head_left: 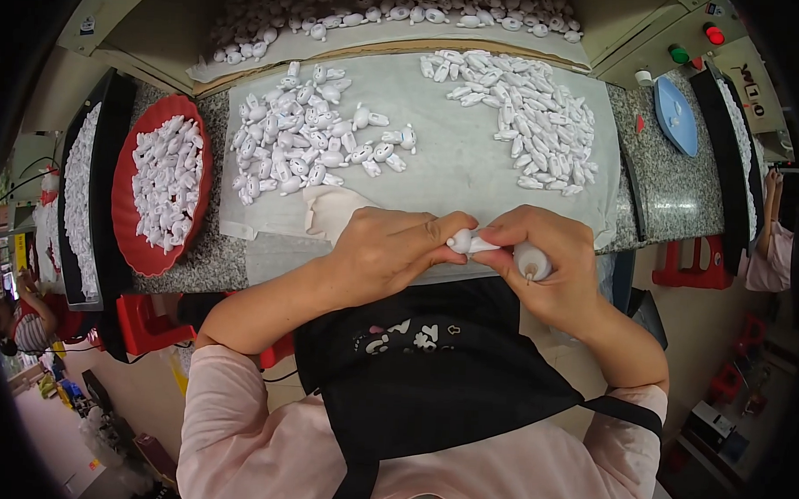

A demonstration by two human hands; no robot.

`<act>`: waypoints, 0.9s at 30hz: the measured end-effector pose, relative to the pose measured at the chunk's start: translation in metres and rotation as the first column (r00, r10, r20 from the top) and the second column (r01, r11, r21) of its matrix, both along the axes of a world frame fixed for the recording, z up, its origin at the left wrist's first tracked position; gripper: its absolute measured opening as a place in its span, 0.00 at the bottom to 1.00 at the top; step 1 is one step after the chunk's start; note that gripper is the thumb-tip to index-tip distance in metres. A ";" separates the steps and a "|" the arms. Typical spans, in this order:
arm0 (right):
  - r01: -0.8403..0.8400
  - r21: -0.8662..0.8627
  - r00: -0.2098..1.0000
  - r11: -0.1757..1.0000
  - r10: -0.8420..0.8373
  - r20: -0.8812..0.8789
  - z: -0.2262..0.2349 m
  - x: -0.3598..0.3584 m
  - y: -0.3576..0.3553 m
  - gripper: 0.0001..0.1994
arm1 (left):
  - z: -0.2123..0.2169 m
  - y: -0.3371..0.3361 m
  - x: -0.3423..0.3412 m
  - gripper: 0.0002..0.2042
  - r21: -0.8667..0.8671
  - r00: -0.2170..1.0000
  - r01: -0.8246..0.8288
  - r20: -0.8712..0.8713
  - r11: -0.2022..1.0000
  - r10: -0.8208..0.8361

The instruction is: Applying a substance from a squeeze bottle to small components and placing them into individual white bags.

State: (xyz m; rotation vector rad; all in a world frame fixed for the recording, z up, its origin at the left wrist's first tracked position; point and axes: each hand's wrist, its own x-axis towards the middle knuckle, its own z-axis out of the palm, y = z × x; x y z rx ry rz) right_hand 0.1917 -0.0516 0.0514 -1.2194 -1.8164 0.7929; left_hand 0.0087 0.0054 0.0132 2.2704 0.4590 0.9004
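My left hand (386, 249) pinches one end of a small white plastic figure (467, 243) held above the near edge of the granite worktop (675, 184). My right hand (540, 259) grips the other end of that figure and also holds a white rounded piece (533, 261) with a small brown dot. Beyond my hands, a heap of assembled white figures (307, 132) lies at the left of a white cloth (455, 163). A second heap of smaller white parts (527, 113) lies at its right.
A red oval tray (123, 227) full of white figures stands at the left, next to a long black tray (108, 266). A blue dish (677, 114) and another black tray (729, 147) lie at the right. More white figures fill a shelf (399, 16) behind. Other people work at both sides.
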 end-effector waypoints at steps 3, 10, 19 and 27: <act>-0.030 0.025 0.999 0.999 0.029 0.014 0.000 -0.001 0.000 0.08 | -0.002 -0.002 -0.002 0.17 0.049 1.000 -0.001 0.021 0.999 0.000; -0.067 0.045 0.996 0.997 0.064 0.064 -0.005 -0.003 -0.001 0.09 | -0.008 -0.005 -0.003 0.18 0.110 0.998 -0.021 0.069 0.994 0.014; -0.071 0.076 0.995 0.995 0.066 0.071 -0.004 -0.005 0.000 0.09 | -0.010 -0.003 -0.004 0.18 0.148 0.994 -0.009 0.106 0.989 -0.007; -0.039 0.084 0.999 0.996 0.039 0.003 -0.011 -0.011 0.007 0.10 | -0.003 0.006 -0.008 0.18 0.091 0.999 -0.009 0.037 0.996 0.005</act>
